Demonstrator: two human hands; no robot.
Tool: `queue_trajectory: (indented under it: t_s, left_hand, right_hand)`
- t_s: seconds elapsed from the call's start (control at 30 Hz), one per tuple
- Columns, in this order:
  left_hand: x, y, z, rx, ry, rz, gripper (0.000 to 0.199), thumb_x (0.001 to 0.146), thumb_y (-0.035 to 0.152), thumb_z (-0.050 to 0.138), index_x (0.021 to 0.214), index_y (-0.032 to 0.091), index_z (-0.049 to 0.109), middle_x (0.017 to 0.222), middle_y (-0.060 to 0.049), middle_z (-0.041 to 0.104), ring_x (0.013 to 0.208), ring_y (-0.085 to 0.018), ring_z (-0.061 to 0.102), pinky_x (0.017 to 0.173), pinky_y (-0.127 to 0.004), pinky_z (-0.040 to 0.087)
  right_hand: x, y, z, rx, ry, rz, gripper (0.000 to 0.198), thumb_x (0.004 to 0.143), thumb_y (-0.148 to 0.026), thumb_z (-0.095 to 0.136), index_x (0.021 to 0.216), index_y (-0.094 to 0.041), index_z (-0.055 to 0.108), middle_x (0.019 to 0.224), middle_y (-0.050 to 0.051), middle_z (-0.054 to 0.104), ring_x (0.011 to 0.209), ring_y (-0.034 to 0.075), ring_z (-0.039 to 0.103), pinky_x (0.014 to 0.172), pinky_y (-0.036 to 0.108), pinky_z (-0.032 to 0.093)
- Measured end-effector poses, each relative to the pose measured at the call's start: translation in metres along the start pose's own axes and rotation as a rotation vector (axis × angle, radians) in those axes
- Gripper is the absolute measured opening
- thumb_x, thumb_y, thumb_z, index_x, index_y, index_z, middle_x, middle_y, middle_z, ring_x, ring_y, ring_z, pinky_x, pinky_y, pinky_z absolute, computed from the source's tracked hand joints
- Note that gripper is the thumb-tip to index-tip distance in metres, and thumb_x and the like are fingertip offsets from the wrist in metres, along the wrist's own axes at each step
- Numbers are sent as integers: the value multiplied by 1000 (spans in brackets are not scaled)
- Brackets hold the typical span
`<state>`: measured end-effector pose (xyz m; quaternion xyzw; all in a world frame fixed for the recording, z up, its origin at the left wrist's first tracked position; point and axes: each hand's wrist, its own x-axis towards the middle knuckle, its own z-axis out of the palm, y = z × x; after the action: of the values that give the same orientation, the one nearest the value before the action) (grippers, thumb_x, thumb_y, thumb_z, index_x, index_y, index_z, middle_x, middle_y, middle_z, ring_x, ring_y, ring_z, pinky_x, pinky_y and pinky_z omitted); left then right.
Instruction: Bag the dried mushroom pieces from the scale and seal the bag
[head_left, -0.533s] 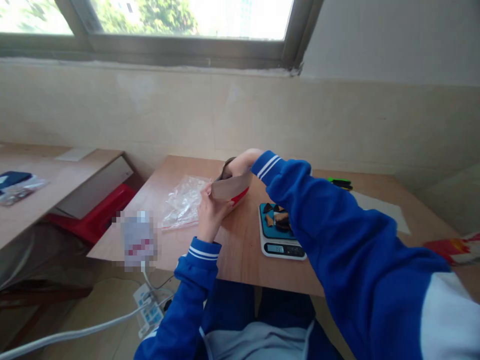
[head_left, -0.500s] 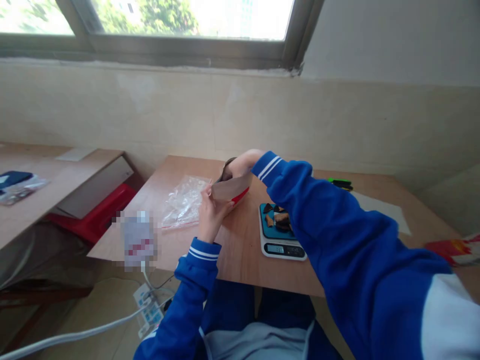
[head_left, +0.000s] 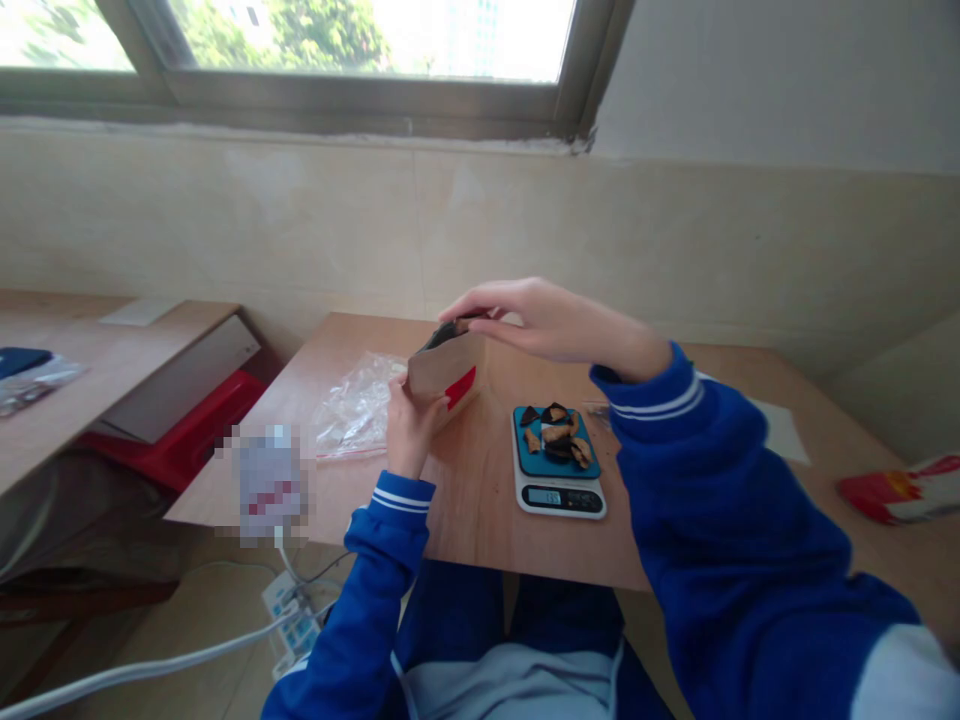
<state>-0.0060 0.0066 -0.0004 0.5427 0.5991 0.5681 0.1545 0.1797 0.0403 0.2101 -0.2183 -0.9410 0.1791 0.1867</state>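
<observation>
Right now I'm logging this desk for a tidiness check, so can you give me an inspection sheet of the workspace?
Surface: light wooden table, bare wood around the items.
Job's things: brown paper pouch with red patch, upright; small white digital scale with teal platform carrying dark and orange dried pieces.
Clutter: crumpled clear plastic bag; red snack packet at the right edge; white paper sheet.
Hands: left hand grips the pouch's side; right hand has its fingers at the pouch mouth.
Cables: white power strip and white cable on the floor.
Surroundings: window, beige wall, neighbouring desk.
</observation>
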Motion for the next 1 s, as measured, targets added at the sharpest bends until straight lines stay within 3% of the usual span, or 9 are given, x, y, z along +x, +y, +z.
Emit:
queue_trajectory:
  t_s: [0.1, 0.2, 0.27, 0.4, 0.53, 0.77, 1.0]
  left_hand:
    - [6, 6, 0, 66, 14, -93, 60, 70, 35, 74, 118, 17, 42, 114, -14, 61, 108, -32, 62, 88, -46, 50]
    - [8, 13, 2, 95, 24, -128, 59, 70, 36, 74, 116, 18, 42, 113, -15, 61, 107, -32, 63, 85, -45, 52]
    - [8, 15, 6, 118, 42, -125, 58, 71, 36, 74, 115, 17, 42, 113, -16, 61, 107, -33, 62, 86, -46, 52]
    - [5, 13, 14, 115, 62, -38, 57, 72, 35, 72, 115, 15, 40, 117, -18, 57, 114, -34, 58, 94, -49, 48]
    - [2, 9, 17, 83, 38, 23, 54, 74, 33, 69, 115, 14, 39, 117, -19, 55, 116, -33, 56, 97, -50, 46]
    - [0, 6, 18, 80, 18, 50, 53, 78, 35, 66, 119, 14, 39, 119, -18, 54, 117, -31, 54, 100, -50, 44]
    - [8, 5, 32, 48, -23, 50, 44, 85, 33, 56, 121, 13, 40, 124, -20, 52, 124, -30, 50, 106, -51, 38]
  right_hand:
    - [-50, 1, -3, 124, 136, 126, 34, 93, -27, 51, 126, -22, 60, 122, 5, 67, 107, 17, 63, 96, 36, 51]
    - [-93, 26, 22, 189, 24, 293, 36, 92, -34, 54, 124, -21, 61, 119, 6, 68, 103, 19, 66, 91, 37, 55]
    - [-111, 47, 48, 118, -6, 362, 33, 93, -31, 52, 122, -19, 63, 119, 7, 69, 105, 20, 66, 93, 37, 54]
    - [-126, 79, 95, 13, -2, 415, 29, 91, -21, 53, 116, -13, 67, 116, 14, 69, 109, 26, 64, 96, 42, 50]
    - [-129, 97, 118, -26, -6, 422, 30, 87, -11, 55, 112, -17, 69, 115, 12, 70, 107, 25, 65, 95, 39, 51]
    - [-141, 112, 125, -25, 40, 399, 31, 85, -11, 55, 111, -20, 69, 120, 10, 69, 111, 25, 64, 99, 43, 49]
    - [-168, 91, 117, -24, 263, 411, 27, 94, -27, 48, 108, -19, 70, 114, 12, 70, 112, 25, 62, 100, 46, 47]
